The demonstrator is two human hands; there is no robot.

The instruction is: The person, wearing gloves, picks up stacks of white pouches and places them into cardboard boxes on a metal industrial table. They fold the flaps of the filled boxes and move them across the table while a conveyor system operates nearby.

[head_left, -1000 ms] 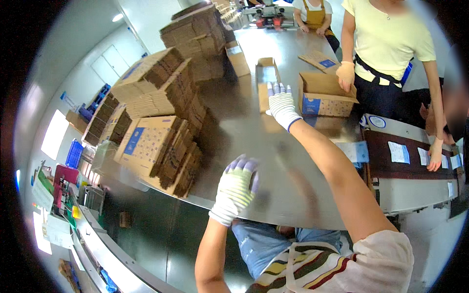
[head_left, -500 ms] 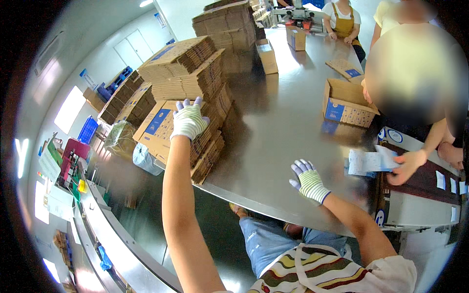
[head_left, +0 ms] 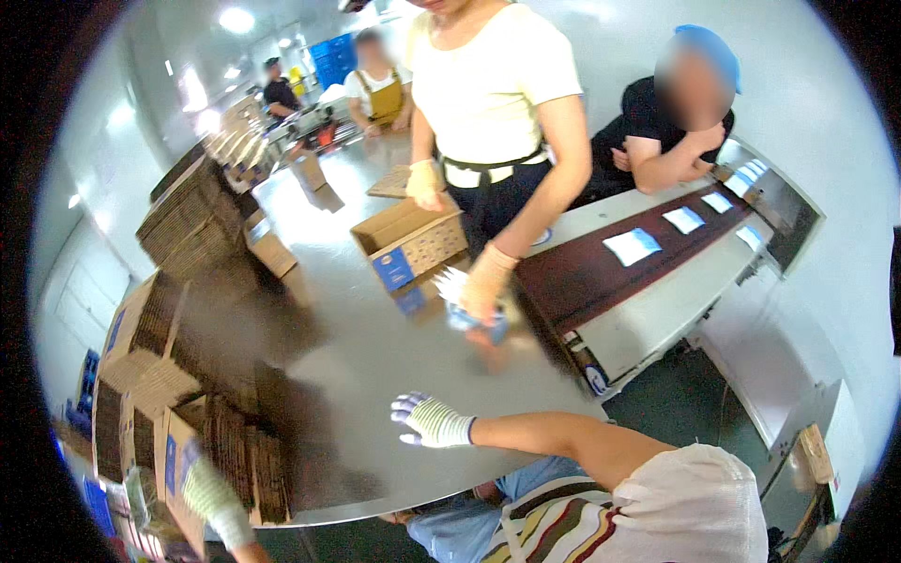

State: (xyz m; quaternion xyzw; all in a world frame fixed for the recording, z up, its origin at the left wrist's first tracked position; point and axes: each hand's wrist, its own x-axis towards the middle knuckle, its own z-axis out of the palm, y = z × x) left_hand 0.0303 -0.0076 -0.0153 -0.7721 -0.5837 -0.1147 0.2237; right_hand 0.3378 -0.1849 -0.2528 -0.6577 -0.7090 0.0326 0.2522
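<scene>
My left hand (head_left: 211,490), in a green-and-white striped glove with pale fingertips, lies on the top of the nearest stack of flattened cardboard boxes (head_left: 251,460) at the lower left. It is blurred, but its fingers look stretched out flat. Over the steel table (head_left: 361,375), near its front edge, my right hand (head_left: 434,420) wears a matching glove. Its fingers are spread and nothing is in them. Across from me a co-worker's gloved hand (head_left: 488,286) grips a bunch of small white-and-blue packets (head_left: 455,296), beside an open cardboard box (head_left: 408,244).
A dark-red conveyor belt (head_left: 601,281) on the right carries several white-and-blue packets. Another person in a blue cap (head_left: 709,56) leans behind it. Taller carton stacks (head_left: 197,216) stand at the table's left, with two smaller boxes nearby. Someone in a yellow apron (head_left: 383,98) is at the far end.
My view has swung to the right, bringing more of the conveyor and the person behind it into sight. The co-worker's packets are now nearer the open box. My left hand remains on the stack.
</scene>
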